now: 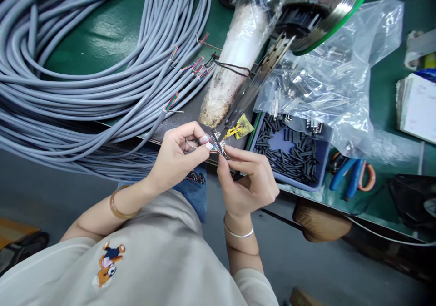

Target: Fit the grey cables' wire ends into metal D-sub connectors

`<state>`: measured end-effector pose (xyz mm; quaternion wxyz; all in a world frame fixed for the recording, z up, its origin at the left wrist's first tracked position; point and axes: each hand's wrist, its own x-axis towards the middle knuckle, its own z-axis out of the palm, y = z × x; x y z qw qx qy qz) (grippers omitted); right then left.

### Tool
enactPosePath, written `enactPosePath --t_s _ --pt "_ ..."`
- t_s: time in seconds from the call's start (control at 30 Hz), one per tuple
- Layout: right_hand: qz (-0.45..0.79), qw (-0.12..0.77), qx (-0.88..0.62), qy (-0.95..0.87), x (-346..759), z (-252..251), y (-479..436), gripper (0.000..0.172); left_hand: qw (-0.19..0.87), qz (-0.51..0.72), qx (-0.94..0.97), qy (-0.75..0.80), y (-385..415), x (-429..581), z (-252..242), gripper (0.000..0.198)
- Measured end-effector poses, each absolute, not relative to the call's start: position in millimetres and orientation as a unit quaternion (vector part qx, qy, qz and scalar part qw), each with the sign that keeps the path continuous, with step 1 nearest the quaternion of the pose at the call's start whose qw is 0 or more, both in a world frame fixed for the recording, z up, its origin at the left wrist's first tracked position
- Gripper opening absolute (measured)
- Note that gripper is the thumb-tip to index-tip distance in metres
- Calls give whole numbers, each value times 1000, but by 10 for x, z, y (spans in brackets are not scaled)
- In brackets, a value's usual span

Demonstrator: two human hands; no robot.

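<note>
Between my hands is a small metal multi-pin connector, held at the bench edge under the tip of a soldering iron. My right hand pinches the connector between thumb and fingertips. My left hand is closed with thumb and forefinger together on thin coloured wires that meet the connector's pins. Whether those wires are joined to the pins cannot be made out. A thick white wrapped bar with a dark cord around it stands beside the iron. Behind my hands lies a yellow piece.
Grey cables with stripped coloured ends fill the left. At right, a blue-violet tray holds short black tubes, beneath a clear bag of metal parts. Blue-handled pliers lie beyond. A green-rimmed solder spool overhangs the bench.
</note>
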<state>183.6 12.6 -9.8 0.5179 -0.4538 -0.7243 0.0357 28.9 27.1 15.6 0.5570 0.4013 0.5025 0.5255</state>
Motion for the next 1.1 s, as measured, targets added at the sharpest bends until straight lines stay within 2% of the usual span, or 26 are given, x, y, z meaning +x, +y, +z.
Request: enactPosePath --t_s 0.23,0.73,0.93,1.1 --pt "98 520 -454 -717 1858 -70 130 18 575 518 394 496 262 272 140 17" --pt "22 498 -459 -735 1815 5 148 19 508 555 433 497 268 328 169 16" --pt "-21 460 -426 -779 1856 -72 111 17 550 532 416 491 273 288 119 14" --pt "16 483 -433 -761 1843 -100 127 18 557 524 400 505 258 271 113 13"
